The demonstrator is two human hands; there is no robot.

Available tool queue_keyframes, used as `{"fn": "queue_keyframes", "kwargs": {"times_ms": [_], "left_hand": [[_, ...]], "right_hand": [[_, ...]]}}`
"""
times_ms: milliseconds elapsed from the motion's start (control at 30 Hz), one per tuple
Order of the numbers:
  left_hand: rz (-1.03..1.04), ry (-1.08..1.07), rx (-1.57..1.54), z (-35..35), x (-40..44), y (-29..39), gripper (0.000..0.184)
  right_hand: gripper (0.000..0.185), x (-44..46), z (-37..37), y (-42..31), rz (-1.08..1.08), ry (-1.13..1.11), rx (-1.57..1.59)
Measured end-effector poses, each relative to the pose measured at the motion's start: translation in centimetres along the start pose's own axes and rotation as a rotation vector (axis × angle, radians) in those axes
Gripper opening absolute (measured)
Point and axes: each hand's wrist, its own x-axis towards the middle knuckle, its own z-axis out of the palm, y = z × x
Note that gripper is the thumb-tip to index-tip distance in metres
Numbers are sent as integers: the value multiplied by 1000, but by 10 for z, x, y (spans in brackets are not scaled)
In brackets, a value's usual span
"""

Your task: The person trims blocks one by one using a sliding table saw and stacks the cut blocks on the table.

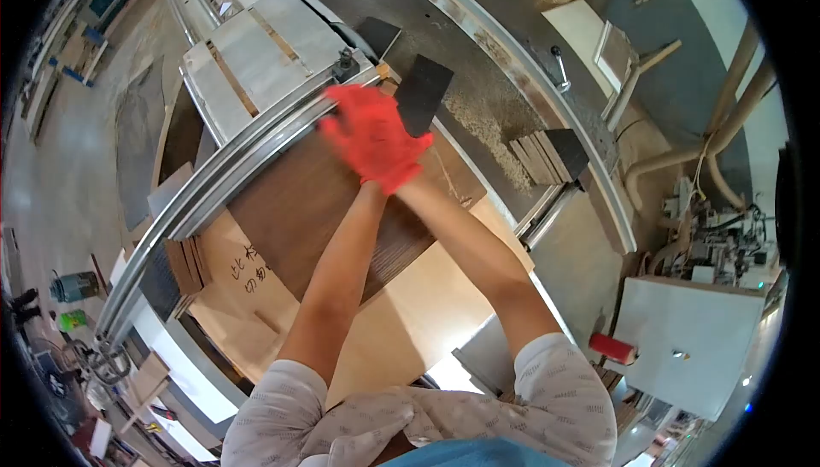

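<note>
My right hand [363, 125], in a red glove, lies across the left one, its blurred fingers apart and pointing left beside the metal rail [256, 149]. Red glove at the right edge of the overlap seems to belong to my left hand [420, 144]; its fingers are mostly hidden, and I cannot tell whether it holds anything. Below both hands, a dark brown board [316, 211] spans the area beside the rail. A black block [424, 87] sits just right of the gloves. A black knob [345, 65] stands on the rail by my fingertips.
Pale plywood [401, 322] with handwriting at its left lies nearest me. Stacked strips [186, 266] rest at the rail's lower end. More stacked pieces [540, 159] and sawdust [487, 129] lie on the dark machine table. A long curved metal bar [530, 82] bounds its right side.
</note>
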Motion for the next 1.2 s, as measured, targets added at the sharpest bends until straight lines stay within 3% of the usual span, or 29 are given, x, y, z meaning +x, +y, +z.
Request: {"fn": "queue_keyframes", "kwargs": {"times_ms": [33, 67, 133, 167, 333, 433, 467, 1200], "left_hand": [[39, -4, 259, -10, -1, 10, 103], [78, 70, 160, -11, 1, 8, 100], [84, 70, 139, -13, 4, 9, 100], [83, 73, 131, -16, 6, 8, 100], [139, 83, 96, -18, 11, -6, 101], [132, 67, 91, -19, 18, -9, 96], [119, 58, 95, -19, 20, -9, 93], [85, 117, 52, 8, 69, -33, 88]], "right_hand": [[41, 2, 31, -5, -63, -48, 113], [41, 6, 62, -10, -131, -97, 227], [47, 28, 92, -36, -73, -368, 188], [53, 26, 123, -39, -76, -316, 236], [56, 49, 185, -51, -6, -730, -237], [57, 45, 192, -35, 4, -798, -205], [56, 42, 195, -32, -18, -704, -171], [56, 53, 245, 11, -10, -719, -147]]}}
